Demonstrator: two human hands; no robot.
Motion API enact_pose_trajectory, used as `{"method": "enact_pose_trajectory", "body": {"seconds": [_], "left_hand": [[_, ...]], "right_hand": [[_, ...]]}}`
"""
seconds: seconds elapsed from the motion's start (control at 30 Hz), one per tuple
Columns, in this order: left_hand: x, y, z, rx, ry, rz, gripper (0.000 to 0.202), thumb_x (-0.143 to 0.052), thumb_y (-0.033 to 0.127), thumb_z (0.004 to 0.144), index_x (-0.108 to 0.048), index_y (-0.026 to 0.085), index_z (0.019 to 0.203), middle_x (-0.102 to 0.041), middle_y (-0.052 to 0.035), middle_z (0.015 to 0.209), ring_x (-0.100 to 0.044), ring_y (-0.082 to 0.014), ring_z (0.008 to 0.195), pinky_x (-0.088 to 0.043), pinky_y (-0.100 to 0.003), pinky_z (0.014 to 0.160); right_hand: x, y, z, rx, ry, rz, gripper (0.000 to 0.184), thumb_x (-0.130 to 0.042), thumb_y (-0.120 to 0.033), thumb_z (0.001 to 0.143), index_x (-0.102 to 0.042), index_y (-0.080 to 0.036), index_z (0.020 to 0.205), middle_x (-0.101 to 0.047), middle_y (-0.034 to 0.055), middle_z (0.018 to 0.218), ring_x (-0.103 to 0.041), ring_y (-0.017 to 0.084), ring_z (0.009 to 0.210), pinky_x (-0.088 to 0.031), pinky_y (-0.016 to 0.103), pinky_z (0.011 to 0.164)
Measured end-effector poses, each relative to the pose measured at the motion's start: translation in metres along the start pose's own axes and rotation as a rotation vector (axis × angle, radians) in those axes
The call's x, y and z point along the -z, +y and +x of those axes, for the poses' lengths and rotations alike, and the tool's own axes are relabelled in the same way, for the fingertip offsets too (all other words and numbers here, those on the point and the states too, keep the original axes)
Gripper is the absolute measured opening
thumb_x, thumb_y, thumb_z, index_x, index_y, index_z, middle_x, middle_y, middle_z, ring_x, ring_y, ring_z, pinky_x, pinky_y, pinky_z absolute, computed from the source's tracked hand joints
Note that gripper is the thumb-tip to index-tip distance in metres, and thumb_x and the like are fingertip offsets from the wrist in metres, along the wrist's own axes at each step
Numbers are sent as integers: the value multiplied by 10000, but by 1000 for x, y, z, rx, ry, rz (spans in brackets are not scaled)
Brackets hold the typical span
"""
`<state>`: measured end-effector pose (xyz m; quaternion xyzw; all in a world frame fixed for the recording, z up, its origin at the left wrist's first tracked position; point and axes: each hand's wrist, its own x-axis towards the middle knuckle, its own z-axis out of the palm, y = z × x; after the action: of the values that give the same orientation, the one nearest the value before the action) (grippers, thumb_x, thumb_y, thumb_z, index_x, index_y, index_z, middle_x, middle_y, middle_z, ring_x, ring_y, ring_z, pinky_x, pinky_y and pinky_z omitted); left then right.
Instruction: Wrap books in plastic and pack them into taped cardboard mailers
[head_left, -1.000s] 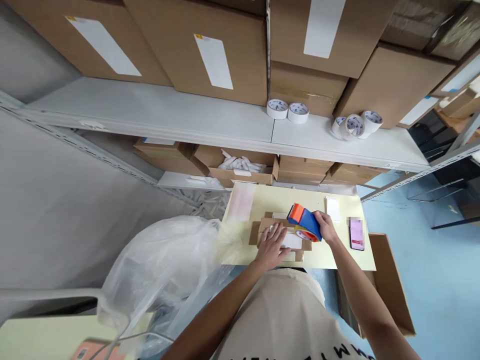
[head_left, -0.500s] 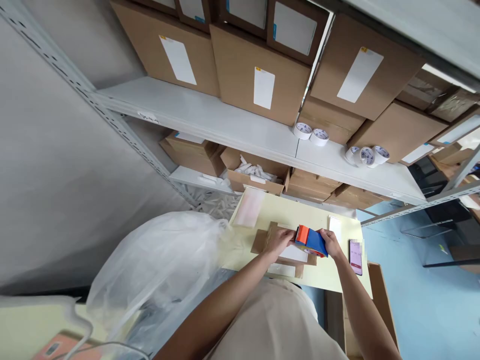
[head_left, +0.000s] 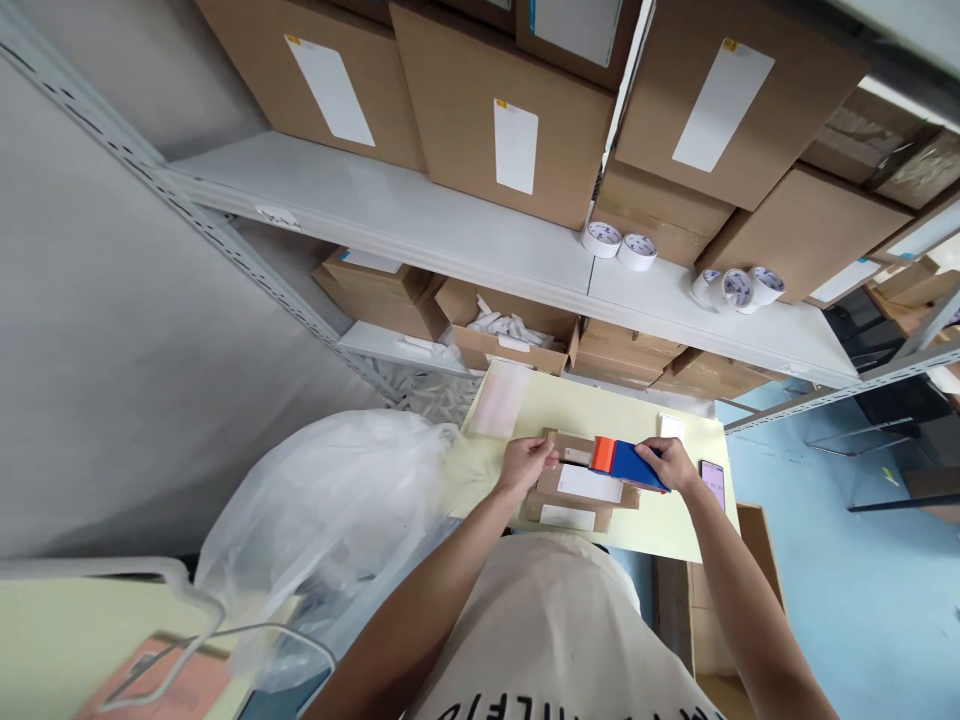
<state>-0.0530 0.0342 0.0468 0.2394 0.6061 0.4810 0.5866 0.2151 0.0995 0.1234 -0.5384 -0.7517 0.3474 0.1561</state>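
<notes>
Left grip [head_left: 531,462] pinched, right grip [head_left: 666,464] curled, forearms [head_left: 439,565] extended

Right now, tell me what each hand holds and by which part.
The right hand grips the tape dispenser by its blue end, away from the orange one. The left hand is bunched beside the dispenser; whether it holds anything cannot be told.

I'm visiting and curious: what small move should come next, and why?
Perhaps the left hand should press down on the back carton: its fingers look pinched by the carton's left end, while the right hand holds the dispenser over the right end. Any tape between is too faint to tell.
</notes>
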Motion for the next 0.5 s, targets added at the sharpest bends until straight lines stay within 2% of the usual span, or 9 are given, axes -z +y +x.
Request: {"method": "enact_pose_trajectory", "body": {"seconds": [0.1,0.2,0.4,0.5], "left_hand": [[28,-12,0,-14,94,12,278,-755,415,695,-680,147,693,-742,-71,684,-717,-197,645,-596,-341,725],[44,-27,1,-31,125,88,311,-725,464,711,-682,156,712,-747,-72,701,-718,-199,649,-587,-329,699],[48,-55,11,-18,120,381,282,-573,412,832,-673,168,732,-753,-65,741,-715,-187,686,-535,-265,637],[41,-65,14,-34,150,479,230,-560,342,829,-675,176,719,-748,-56,753,-707,-199,780,-506,-263,690]], "right_hand": [[3,2,-3,-7,-53,-143,512,-454,-584,858,-709,-173,690,-698,50,647,-586,174,573,-451,278,569],[-3,3,-3,-6,-87,-215,563,-398,-603,871,-701,-179,658,-680,49,606,-579,169,546,-434,270,545],[-17,-3,4,23,-110,-284,522,-393,-571,890,-733,-212,719,-727,52,677,-644,183,607,-448,265,587],[-22,-8,6,33,-113,-322,509,-397,-561,896,-737,-220,732,-737,59,703,-658,190,627,-453,267,614]]}}
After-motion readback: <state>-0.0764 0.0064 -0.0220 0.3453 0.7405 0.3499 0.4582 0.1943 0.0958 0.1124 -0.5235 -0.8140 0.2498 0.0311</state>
